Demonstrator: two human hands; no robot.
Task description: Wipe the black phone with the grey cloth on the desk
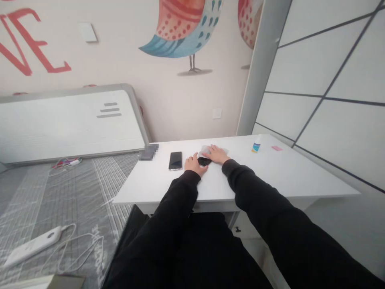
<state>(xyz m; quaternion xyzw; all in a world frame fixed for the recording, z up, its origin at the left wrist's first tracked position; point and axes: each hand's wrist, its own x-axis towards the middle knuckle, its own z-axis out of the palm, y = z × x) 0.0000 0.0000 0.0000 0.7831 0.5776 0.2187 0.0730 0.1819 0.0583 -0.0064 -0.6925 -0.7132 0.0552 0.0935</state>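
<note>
The left hand [195,163] curls round the near-left edge of a small dark device [204,161], pinning it to the white desk [285,172]; the right hand [217,154] lies flat and open, fingers spread, pressing a white cloth [204,150] onto the device's far side, clasping nothing; wiping likely goes best in light, even strokes away from the left thumb; a smartphone [175,160] lies just left of that hold, a small bottle [256,147] well to its right.

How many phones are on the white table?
2. A lone phone lies left of the hands; a second phone sits between the left hand and right hand, partly under a cloth. More may be hidden.
</note>
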